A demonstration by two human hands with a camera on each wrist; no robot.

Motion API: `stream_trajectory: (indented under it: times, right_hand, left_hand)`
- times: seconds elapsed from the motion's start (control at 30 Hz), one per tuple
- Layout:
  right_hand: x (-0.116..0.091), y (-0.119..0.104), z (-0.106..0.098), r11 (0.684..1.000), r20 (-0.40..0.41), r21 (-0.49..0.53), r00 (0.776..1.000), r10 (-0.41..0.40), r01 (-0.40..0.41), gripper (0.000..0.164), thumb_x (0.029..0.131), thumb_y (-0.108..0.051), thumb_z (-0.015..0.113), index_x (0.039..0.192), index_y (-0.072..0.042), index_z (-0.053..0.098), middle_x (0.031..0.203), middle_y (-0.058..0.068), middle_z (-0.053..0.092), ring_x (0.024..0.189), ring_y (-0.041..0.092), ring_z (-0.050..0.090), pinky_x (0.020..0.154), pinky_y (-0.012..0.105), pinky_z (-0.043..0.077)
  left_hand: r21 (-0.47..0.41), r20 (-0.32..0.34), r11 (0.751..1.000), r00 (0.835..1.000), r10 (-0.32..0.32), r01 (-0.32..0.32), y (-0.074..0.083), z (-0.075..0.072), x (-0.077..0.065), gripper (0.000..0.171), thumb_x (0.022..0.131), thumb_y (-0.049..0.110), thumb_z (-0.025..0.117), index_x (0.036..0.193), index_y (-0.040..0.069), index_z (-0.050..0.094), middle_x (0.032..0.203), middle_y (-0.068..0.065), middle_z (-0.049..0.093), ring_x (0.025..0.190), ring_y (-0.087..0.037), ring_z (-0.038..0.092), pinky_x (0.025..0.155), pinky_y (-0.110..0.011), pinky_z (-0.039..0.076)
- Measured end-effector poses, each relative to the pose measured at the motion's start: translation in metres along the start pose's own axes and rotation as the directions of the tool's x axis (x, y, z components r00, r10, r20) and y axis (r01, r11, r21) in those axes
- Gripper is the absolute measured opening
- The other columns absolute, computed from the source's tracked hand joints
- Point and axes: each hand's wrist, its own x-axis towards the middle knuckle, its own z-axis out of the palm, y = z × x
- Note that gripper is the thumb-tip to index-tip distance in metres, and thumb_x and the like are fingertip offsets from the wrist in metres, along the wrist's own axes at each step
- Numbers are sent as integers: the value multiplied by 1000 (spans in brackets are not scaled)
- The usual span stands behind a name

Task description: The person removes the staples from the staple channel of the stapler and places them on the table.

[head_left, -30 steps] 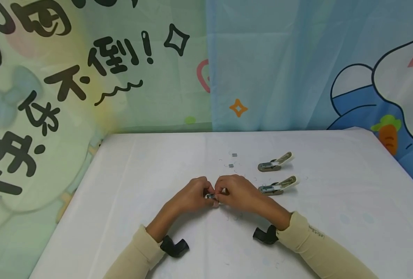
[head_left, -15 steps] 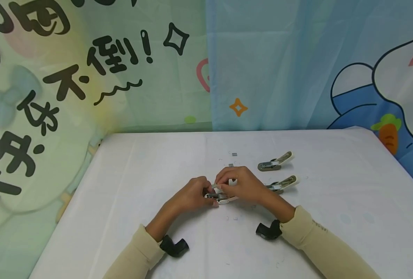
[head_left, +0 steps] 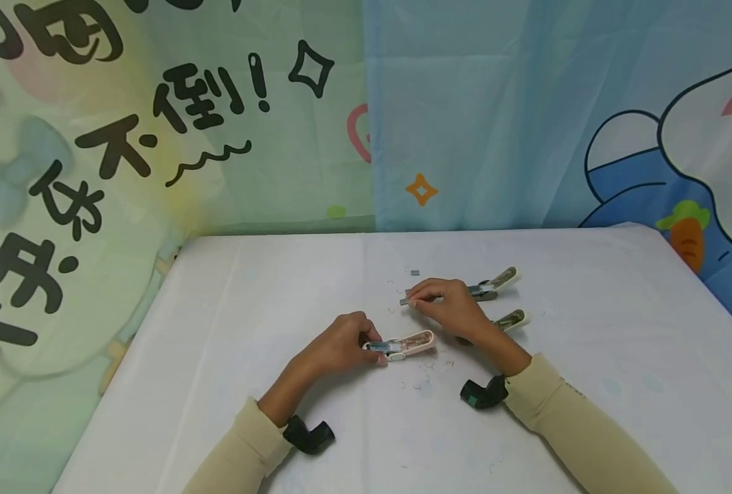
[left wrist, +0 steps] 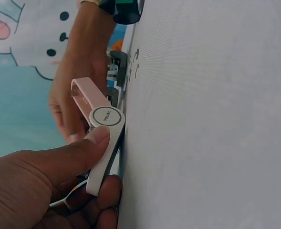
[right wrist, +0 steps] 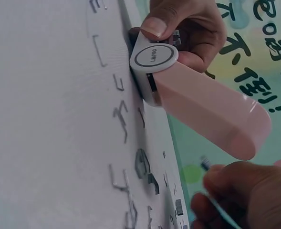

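My left hand [head_left: 352, 343] grips the body of a small stapler [head_left: 411, 343], thumb on its white side; its pink top arm is swung up and points right, showing the magazine. In the left wrist view the thumb presses beside the round hinge of the stapler [left wrist: 102, 160]. Beyond the stapler, my right hand [head_left: 451, 307] pinches a small grey strip of staples [head_left: 404, 302] between thumb and fingertips. The right wrist view shows that strip only as a blur at the fingertips of the right hand [right wrist: 259, 191].
Two more staplers with raised arms, a far one [head_left: 503, 280] and a nearer one [head_left: 511, 319], lie on the right, partly behind my right hand. Another staple strip [head_left: 415, 273] lies farther back. Bent loose staples [right wrist: 119, 119] are scattered over the white tabletop [head_left: 267, 288].
My right hand has drawn away from the stapler, back and to the right, with the staple strip in its fingertips. The left hand has stayed in place on the stapler.
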Motion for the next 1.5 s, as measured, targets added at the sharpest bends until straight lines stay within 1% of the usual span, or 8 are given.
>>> stream_trajectory:
  times: [0.23,0.67,0.87,1.1,1.2,1.3,1.43,1.5]
  right_hand:
    - [-1,4,0,995,21,-60,996,84,-82,6,87,-4,72,88,-5,78,99,7,72,95,24,66,80,38,52]
    - [0,5,1,991,102,-111,991,83,-72,5,86,-4,73,86,-5,78,101,8,72,98,28,65,83,44,51]
    - [2,1,-3,986,137,-137,984,117,-98,7,88,-3,71,88,-3,78,101,6,72,103,29,64,88,46,49]
    - [1,-6,-13,990,164,-132,984,67,-46,22,95,-2,60,114,2,70,120,15,66,113,32,60,88,47,48]
    - [-2,-13,-19,992,201,-117,978,62,-39,24,96,-5,59,117,-1,69,122,12,65,113,28,60,89,45,48]
    - [-4,-23,-25,997,311,-75,950,37,-14,23,96,-7,59,117,-4,70,118,7,66,104,23,61,83,42,49]
    - [-7,-35,-31,1000,512,1,859,-24,27,25,94,-12,64,118,-6,69,115,5,67,97,20,62,82,41,49]
    - [-8,-39,-33,999,571,20,820,-40,35,26,92,-10,67,117,-6,68,115,5,66,98,21,62,85,42,49]
  left_hand:
    - [-9,-4,1000,1000,17,-17,-1,0,-1,19,77,11,84,90,5,72,80,3,55,73,-12,50,62,-24,43]
    - [-1,-7,1000,1000,12,-12,-3,0,-1,19,77,11,84,90,5,72,79,3,55,73,-12,49,61,-24,42]
    - [4,-5,1000,1000,11,-11,-3,0,-1,19,77,11,84,91,5,72,80,3,55,73,-12,50,62,-24,42]
    - [-6,2,1000,1000,6,-6,-2,-1,0,18,77,11,83,89,5,71,81,3,56,74,-12,50,62,-24,43]
    - [-10,4,1000,1000,8,-7,-1,-1,0,17,78,10,83,89,6,71,81,3,56,74,-12,50,62,-24,43]
    - [-12,-1,1000,1000,11,-11,-1,-1,0,17,78,11,83,89,5,71,80,3,56,73,-12,50,62,-25,42]
    - [-9,-6,1000,1000,7,-7,-1,-1,0,18,77,12,84,89,5,72,80,3,56,72,-12,49,61,-25,42]
    - [-8,-7,1000,1000,4,-4,-1,0,1,18,78,12,83,89,5,72,80,3,56,72,-12,49,61,-25,42]
